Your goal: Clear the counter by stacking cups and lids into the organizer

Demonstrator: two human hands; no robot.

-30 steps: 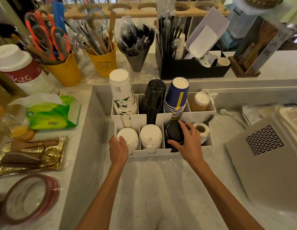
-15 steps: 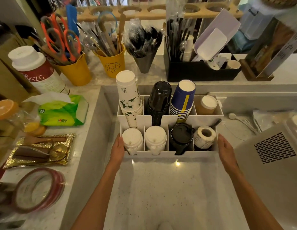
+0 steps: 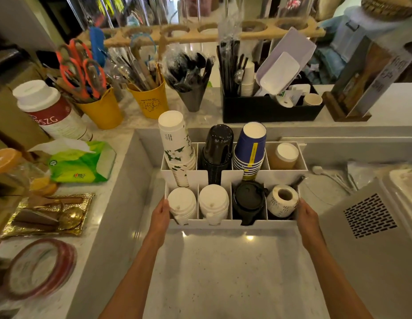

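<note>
A white divided organizer (image 3: 232, 224) stands on the lower grey counter. Its back row holds a stack of white flowered cups (image 3: 176, 146), black cups (image 3: 217, 148), blue cups (image 3: 250, 148) and a brown cup (image 3: 283, 156). The front row holds two stacks of white lids (image 3: 182, 203) (image 3: 213, 202), black lids (image 3: 248, 201) and a roll of labels (image 3: 282, 200). My left hand (image 3: 160, 215) grips the organizer's left side. My right hand (image 3: 306, 216) grips its right side.
A grey vented machine (image 3: 371, 217) stands at the right. On the left ledge lie a green tissue pack (image 3: 80, 162), a gold tray (image 3: 48, 215) and tape rolls (image 3: 39, 268). Yellow utensil buckets (image 3: 103, 111) and a black caddy (image 3: 269, 109) line the back.
My right hand left the black lids and moved to the organizer's right side. My left hand stayed at the left side. Both hands now hold the organizer.
</note>
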